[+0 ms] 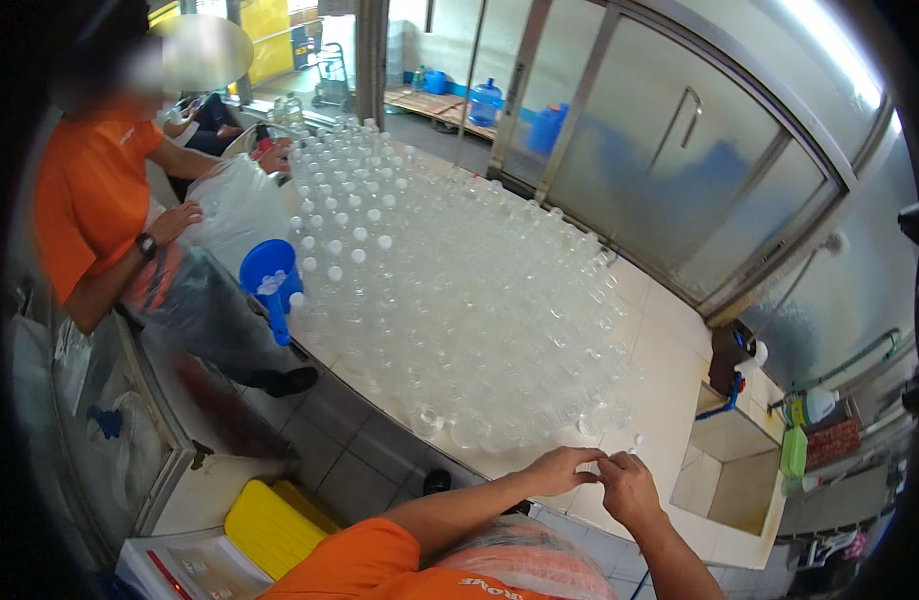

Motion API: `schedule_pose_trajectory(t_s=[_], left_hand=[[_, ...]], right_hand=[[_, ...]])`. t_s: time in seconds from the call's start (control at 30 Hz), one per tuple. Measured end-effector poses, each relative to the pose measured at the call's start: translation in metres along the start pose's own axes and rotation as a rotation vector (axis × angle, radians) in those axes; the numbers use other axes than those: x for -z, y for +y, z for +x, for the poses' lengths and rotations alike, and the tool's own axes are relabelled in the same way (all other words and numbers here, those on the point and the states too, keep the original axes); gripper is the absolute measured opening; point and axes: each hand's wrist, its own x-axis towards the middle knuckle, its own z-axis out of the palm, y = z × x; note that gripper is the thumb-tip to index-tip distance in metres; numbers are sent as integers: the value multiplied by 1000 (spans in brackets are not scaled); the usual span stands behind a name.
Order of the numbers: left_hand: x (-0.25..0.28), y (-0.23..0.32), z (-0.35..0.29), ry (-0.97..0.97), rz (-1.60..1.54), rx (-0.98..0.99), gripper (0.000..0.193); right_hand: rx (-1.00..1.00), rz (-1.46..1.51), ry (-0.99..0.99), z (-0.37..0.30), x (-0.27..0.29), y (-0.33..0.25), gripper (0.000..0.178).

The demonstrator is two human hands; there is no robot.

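My left hand [563, 468] and my right hand [630, 486] meet fingertip to fingertip over the near edge of a white tiled counter [670, 370]. The fingers are pinched together; anything between them is too small to make out. A small white cap [637, 438] lies on the counter just beyond my right hand. Right in front of my hands stands a dense crowd of clear empty plastic bottles [460, 300]. The far ones at the left carry white caps [355, 235]; the near ones are uncapped.
A person in an orange shirt [90, 190] stands at the counter's left side, hands on a clear plastic bag [242, 205]. A blue scoop [270, 275] holding white caps sits beside them. A sink [730, 470] lies to the right, and a yellow lid [270, 525] is on the floor below.
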Motion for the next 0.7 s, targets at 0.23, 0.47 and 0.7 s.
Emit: schedule_pose_trajectory(t_s=[0.23,0.47,0.7], left_hand=[[-13,-6,-2,36,15,-5,48],[-14,2,-7,53,35,107,51],[-28,10,-17,128,51,191,45]], right_hand=[[-219,-27,-78,4,0,3,15],[-2,34,52,-10,-8,13,18],[-18,214,84,-9,4,21,24]])
